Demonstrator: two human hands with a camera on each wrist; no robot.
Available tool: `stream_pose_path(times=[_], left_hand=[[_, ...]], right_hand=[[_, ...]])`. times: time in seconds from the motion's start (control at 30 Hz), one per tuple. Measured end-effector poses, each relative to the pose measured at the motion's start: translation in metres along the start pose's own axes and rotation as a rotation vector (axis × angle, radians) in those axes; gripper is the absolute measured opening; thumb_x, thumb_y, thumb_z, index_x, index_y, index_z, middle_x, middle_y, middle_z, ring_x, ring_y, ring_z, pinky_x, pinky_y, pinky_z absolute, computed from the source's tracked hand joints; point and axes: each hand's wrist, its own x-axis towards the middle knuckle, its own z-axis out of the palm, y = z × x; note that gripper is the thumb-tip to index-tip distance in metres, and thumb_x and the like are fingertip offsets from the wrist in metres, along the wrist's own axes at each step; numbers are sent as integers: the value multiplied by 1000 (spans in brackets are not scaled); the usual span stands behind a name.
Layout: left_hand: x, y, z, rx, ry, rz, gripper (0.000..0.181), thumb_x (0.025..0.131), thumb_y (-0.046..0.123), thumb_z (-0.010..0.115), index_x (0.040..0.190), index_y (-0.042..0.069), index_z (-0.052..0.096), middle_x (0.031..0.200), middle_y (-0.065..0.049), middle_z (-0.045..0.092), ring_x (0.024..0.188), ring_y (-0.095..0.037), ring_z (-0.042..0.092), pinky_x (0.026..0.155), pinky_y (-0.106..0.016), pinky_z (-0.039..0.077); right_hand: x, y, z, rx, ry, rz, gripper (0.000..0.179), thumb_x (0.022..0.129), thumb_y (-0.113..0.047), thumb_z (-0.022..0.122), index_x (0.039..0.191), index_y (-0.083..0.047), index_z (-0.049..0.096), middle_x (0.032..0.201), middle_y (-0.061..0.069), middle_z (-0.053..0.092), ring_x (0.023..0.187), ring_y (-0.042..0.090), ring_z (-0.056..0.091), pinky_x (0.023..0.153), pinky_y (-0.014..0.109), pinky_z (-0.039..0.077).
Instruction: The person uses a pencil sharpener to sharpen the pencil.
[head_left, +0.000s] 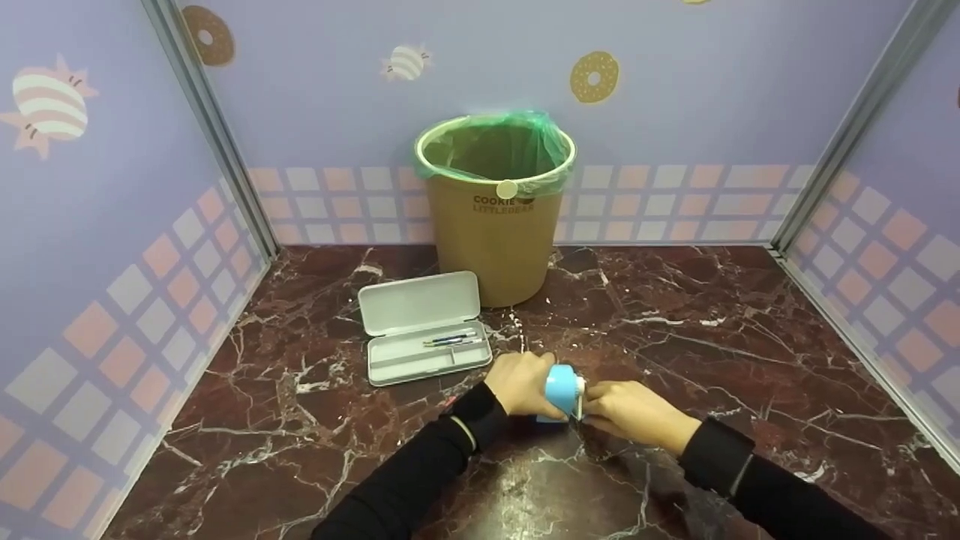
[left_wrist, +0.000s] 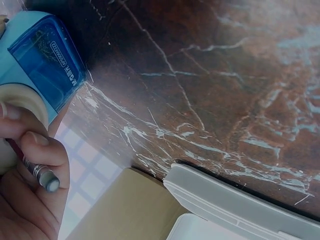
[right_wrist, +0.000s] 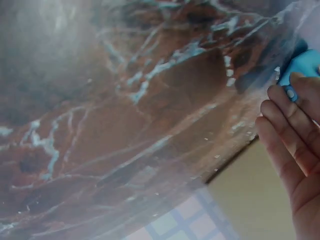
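Observation:
A light blue crank pencil sharpener (head_left: 561, 385) stands between the two hands on the marbled tabletop. In the left wrist view its see-through dark blue shavings drawer (left_wrist: 50, 62) holds dark shavings. My left hand (head_left: 521, 382) is at the sharpener's left side, fingers curled round a pencil (left_wrist: 42, 176) whose metal band and grey eraser end stick out. The pencil's other end is hidden by the fingers at the sharpener's cream round front. On the opposite side, my right hand (head_left: 634, 409) pinches the small blue crank knob (right_wrist: 290, 93) between thumb and fingers.
An open white pencil case (head_left: 429, 361) lies to the left of the hands, with a few pens (head_left: 452, 339) inside. Behind it stands a tan bin (head_left: 495, 247) lined with a green bag (head_left: 551, 139). Patterned panels (head_left: 675, 112) enclose the table at the back and sides.

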Motion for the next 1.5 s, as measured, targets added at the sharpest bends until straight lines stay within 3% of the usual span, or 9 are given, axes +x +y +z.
stream_pose_path(times=[0.2, 0.43, 0.73, 0.9, 1.3, 1.5], left_hand=[[2, -4, -4, 15, -6, -10, 65, 62, 62, 88, 103, 16, 66, 88, 0, 75, 75, -19, 72, 63, -34, 56], [5, -6, -6, 4, -51, -19, 65, 63, 61, 88, 104, 15, 66, 91, -1, 75, 78, -20, 72, 64, -34, 56], [6, -5, -4, -8, -51, -9, 65, 62, 61, 89, 102, 15, 65, 90, 0, 75, 78, -19, 73, 65, -35, 56], [5, -5, -2, -23, -69, 1, 65, 63, 61, 89, 102, 15, 65, 90, -1, 74, 76, -19, 72, 64, -34, 55], [2, -2, -3, 12, -31, 45, 65, 63, 62, 89, 102, 15, 64, 91, -1, 75, 79, -20, 74, 66, -36, 58], [2, -2, -2, 18, -23, 67, 67, 63, 62, 88, 105, 15, 65, 91, 0, 76, 79, -19, 74, 68, -35, 58]], right_hand=[[2, -4, -19, -7, 75, -42, 11, 84, -18, 82, 92, -11, 78, 81, -2, 66, 70, 9, 60, 61, 24, 52], [4, -1, -36, -43, 96, -48, 12, 82, -14, 82, 92, -11, 77, 80, -2, 66, 71, 10, 60, 61, 25, 52], [12, 10, -50, -101, 144, -47, 13, 83, -18, 81, 93, -11, 78, 78, -2, 65, 69, 10, 58, 60, 24, 52], [14, 13, -52, -70, 137, -8, 14, 86, -21, 79, 96, -11, 79, 80, -1, 65, 69, 11, 60, 60, 28, 53], [17, 26, -49, -3, 126, 74, 14, 88, -16, 78, 100, -9, 79, 87, 2, 69, 75, 15, 66, 66, 31, 56], [24, 37, -39, -18, 117, 125, 17, 87, -14, 78, 103, -7, 79, 91, 6, 72, 79, 21, 70, 70, 36, 59]])
